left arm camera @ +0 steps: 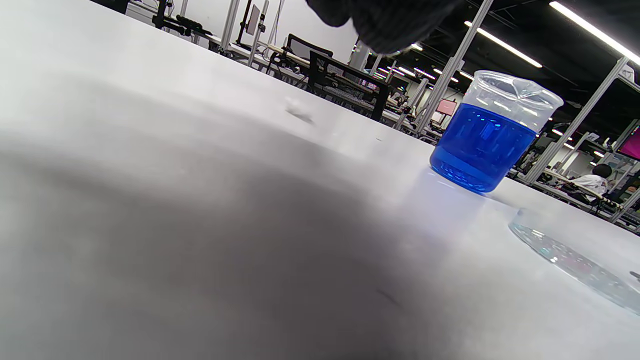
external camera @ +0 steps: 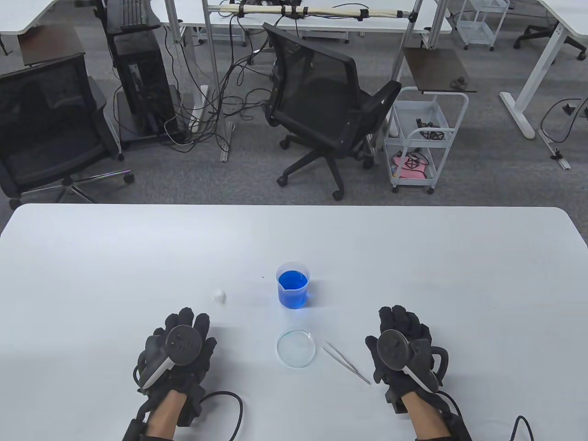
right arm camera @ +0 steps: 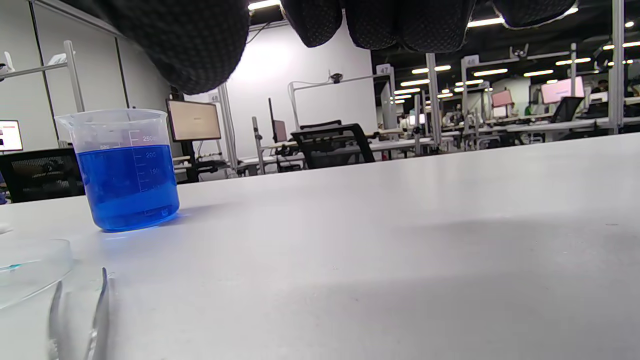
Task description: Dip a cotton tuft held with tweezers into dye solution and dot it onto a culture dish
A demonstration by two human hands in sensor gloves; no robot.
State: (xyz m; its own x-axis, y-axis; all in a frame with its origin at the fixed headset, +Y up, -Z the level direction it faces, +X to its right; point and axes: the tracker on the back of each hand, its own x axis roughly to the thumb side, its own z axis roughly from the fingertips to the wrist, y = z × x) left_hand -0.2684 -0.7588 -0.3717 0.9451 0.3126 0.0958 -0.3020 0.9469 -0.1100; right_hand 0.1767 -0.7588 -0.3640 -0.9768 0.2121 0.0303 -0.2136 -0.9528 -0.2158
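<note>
A clear beaker (external camera: pixel 292 285) of blue dye stands mid-table; it also shows in the left wrist view as the beaker (left arm camera: pixel 492 132) and in the right wrist view as the beaker (right arm camera: pixel 122 170). In front of it lies an empty glass culture dish (external camera: pixel 296 348) (left arm camera: pixel 575 260) (right arm camera: pixel 30 267). Metal tweezers (external camera: pixel 346 355) (right arm camera: pixel 95 315) lie flat just right of the dish. A small white cotton tuft (external camera: pixel 219 295) (left arm camera: pixel 299 109) sits left of the beaker. My left hand (external camera: pixel 183 342) rests flat on the table, left of the dish. My right hand (external camera: pixel 402 342) rests flat, right of the tweezers. Both hold nothing.
The white table (external camera: pixel 413 275) ends at its far edge, with a black office chair (external camera: pixel 321 105) and a white cart (external camera: pixel 422 138) on the floor beyond. Glove cables (external camera: pixel 229 404) trail off the near edge.
</note>
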